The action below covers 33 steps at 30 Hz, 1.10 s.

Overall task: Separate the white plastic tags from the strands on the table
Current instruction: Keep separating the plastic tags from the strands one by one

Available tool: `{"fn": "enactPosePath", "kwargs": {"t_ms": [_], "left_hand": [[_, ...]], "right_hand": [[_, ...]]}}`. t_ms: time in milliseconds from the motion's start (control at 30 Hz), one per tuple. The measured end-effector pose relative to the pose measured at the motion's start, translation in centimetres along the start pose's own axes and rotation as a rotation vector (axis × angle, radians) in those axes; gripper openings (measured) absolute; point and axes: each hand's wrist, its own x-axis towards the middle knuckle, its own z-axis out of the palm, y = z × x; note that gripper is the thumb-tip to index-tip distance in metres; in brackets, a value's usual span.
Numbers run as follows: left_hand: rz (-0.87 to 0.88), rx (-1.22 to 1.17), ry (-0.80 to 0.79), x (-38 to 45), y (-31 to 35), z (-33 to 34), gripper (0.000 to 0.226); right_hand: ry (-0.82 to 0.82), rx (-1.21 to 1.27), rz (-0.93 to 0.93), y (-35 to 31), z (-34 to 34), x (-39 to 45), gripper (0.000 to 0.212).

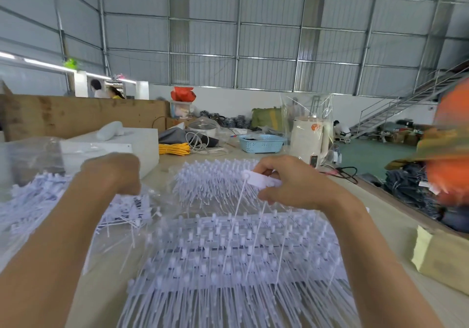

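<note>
A wide sheet of white plastic tags on strands (228,259) lies on the table in front of me, with a second bristling bunch (210,180) behind it. My right hand (291,183) pinches a small strip of white tags (261,179) lifted above the sheet, its thin strands trailing down. My left hand (114,173) hovers over a loose pile of separated tags (127,213) at the left, fingers curled downward; whether it holds anything is hidden.
A clear plastic bag with more tags (28,200) lies far left. Behind stand a white box (114,145), yellow cord (175,148), a blue basket (261,143) and a white kettle (308,137). A yellowish block (441,259) sits at the right table edge.
</note>
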Motion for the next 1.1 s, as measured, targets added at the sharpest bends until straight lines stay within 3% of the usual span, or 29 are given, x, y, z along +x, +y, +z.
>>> {"fn": "enactPosePath", "kwargs": {"t_ms": [67, 133, 200, 233, 333, 433, 600, 833, 1100], "left_hand": [[0.172, -0.296, 0.073, -2.5, 2.9, -1.7, 0.038], [0.386, -0.736, -0.028, -5.5, 6.0, -3.0, 0.058], [0.545, -0.979, -0.152, -8.0, 8.4, -3.6, 0.073], [0.588, -1.013, -0.154, -8.4, 9.5, -3.4, 0.07], [0.583, -1.159, -0.053, -8.2, 11.6, -2.3, 0.032], [0.532, -1.382, -0.108, -7.5, 12.4, -1.4, 0.012], [0.505, -1.453, -0.009, -6.7, 12.4, -0.7, 0.012], [0.385, -1.62, -0.134, -6.7, 13.2, 0.4, 0.028], [0.286, -1.36, 0.01, -6.5, 13.4, 0.7, 0.038]], "right_hand": [[0.018, 0.037, 0.001, -0.2, 0.0, 0.0, 0.018], [0.018, 0.075, -0.032, -0.5, -0.1, 0.0, 0.019], [0.027, 0.06, -0.072, -0.8, 0.0, -0.1, 0.023], [0.036, 0.045, -0.088, -0.9, 0.0, -0.1, 0.024], [0.052, 0.09, -0.067, -1.0, 0.0, -0.1, 0.028], [0.036, 0.165, -0.038, -0.8, -0.1, -0.1, 0.033], [0.023, 0.143, -0.022, -0.2, -0.3, -0.2, 0.022], [-0.065, 0.072, -0.011, 0.3, 0.4, 0.0, 0.02], [-0.062, 0.028, -0.033, 0.2, 1.6, 0.2, 0.027]]}}
